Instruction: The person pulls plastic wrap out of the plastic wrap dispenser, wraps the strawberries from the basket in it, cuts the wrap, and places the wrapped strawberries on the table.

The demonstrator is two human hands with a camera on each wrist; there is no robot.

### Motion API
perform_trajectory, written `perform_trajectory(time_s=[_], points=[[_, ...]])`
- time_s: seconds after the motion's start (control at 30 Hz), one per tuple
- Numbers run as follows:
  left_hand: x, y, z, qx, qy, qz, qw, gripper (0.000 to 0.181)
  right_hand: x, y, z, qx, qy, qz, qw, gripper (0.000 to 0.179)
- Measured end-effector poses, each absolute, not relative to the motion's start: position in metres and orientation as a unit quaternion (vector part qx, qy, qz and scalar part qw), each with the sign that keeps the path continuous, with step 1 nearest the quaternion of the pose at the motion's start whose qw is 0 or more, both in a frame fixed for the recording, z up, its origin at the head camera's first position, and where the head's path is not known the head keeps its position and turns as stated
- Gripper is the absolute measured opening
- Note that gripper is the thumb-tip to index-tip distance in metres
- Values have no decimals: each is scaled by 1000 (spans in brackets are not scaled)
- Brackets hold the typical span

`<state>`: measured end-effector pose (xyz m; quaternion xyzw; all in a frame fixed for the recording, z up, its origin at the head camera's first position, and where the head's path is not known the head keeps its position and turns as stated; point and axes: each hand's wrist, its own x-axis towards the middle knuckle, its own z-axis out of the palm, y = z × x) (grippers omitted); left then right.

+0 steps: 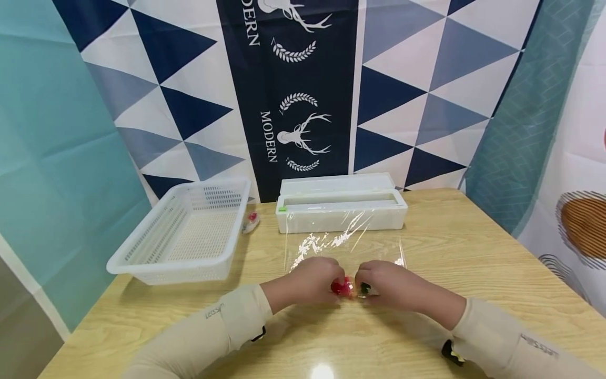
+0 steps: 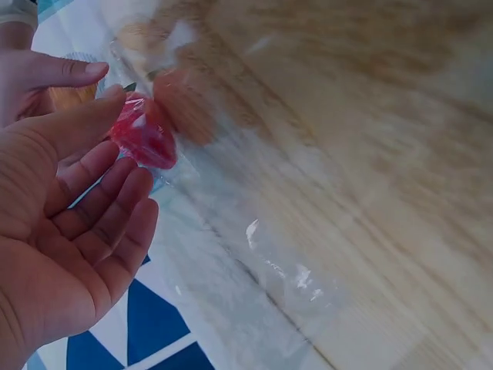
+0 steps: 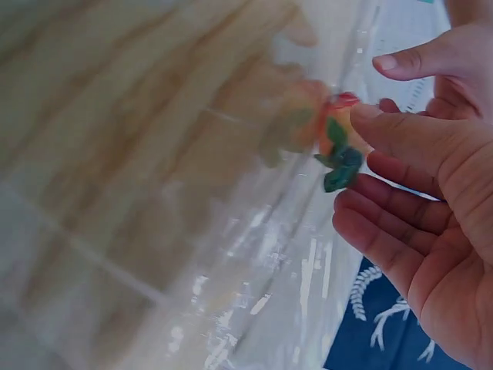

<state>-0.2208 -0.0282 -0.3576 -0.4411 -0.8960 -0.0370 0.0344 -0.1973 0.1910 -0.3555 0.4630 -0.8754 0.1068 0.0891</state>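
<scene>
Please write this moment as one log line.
left hand: holds fruit, red end | right hand: holds leafy end | film: runs from box toward hands

There are two bare hands, one left hand (image 1: 307, 281) and one right hand (image 1: 397, 287), in two beige sleeves (image 1: 222, 323). Between them is one small red-and-yellow fruit-like thing with green leaves (image 1: 347, 287). On one pale wooden table (image 1: 322, 337) there are one white perforated plastic basket (image 1: 189, 275) at the left, one small red wrapped thing (image 1: 252, 218), one long white box (image 1: 345, 223) at the far side, and one clear film sheet (image 1: 341, 247).
</scene>
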Motion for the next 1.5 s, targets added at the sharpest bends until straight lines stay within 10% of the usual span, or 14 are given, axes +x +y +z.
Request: perform_trajectory(time_s=[0.57,0.97,1.5], points=[[-237,-28,-365,-456,-883,-109,21,19,-214,184,-358,446,-885,110,80,21],[-259,-35,-366,-412,-849,-301,-135,8,-229,195,-352,435,-880,189,-20,9],[-283,-24,-356,-407,-885,-191,-124,19,-262,199,-348,426,-889,164,-38,9]])
